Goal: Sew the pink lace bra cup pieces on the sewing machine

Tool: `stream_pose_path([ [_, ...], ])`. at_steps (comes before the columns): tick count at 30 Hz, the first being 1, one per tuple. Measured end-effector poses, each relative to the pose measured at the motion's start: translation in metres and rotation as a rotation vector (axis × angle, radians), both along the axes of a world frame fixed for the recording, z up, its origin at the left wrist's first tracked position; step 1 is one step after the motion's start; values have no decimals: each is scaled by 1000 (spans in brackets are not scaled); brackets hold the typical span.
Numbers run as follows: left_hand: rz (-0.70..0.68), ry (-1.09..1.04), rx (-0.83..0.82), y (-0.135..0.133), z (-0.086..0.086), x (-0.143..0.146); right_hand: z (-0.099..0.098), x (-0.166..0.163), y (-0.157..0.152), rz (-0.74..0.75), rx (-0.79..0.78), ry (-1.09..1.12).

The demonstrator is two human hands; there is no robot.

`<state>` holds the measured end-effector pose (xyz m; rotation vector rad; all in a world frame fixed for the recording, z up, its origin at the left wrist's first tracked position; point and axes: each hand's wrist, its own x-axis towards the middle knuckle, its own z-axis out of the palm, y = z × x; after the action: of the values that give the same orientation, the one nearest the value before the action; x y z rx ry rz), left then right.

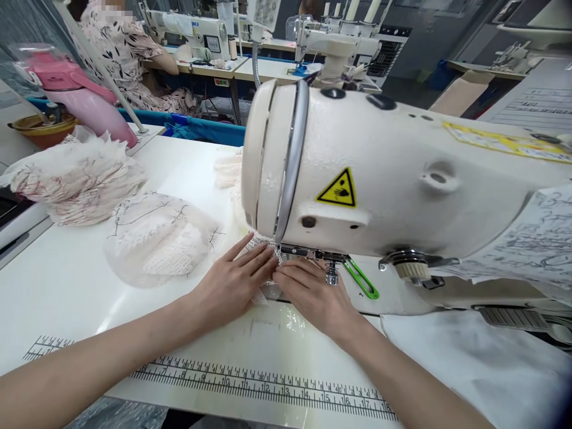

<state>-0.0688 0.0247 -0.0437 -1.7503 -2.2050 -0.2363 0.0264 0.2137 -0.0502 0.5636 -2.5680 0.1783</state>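
Observation:
Both my hands rest at the needle area of a cream sewing machine (384, 161). My left hand (243, 271) lies flat, fingers stretched out over a piece of white lace fabric (258, 240) that runs under the machine head. From the other side my right hand (313, 289) presses on the same fabric, its fingertips close to the left ones and partly behind the presser parts. The needle itself is hidden. Left of my hands lies a sheer white lace piece (165, 244) with dark loose threads.
A heap of pale fabric (80, 176) sits at the left, with a pink bottle (75, 89) behind it. Green thread snips (363, 279) lie on the machine bed. A printed ruler (263, 384) runs along the table's front edge. Another person (120, 59) sits beyond the table.

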Motion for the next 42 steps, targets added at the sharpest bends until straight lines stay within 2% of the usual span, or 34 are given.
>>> stream_pose_path([
  [7,5,5,16,4,0,2,3,4,4,-123,95,53],
  [14,32,-7,4,6,-3,1,8,2,3,-88,-2,69],
  [25,-83,133,88,-1,-1,-7,1,1,0,-14,118,54],
  [34,-102,89,1,-5,-3,-19,1,-1,-7,29,130,49],
  [42,-54,94,-47,-5,-2,-18,1,-3,-14,18,113,44],
])
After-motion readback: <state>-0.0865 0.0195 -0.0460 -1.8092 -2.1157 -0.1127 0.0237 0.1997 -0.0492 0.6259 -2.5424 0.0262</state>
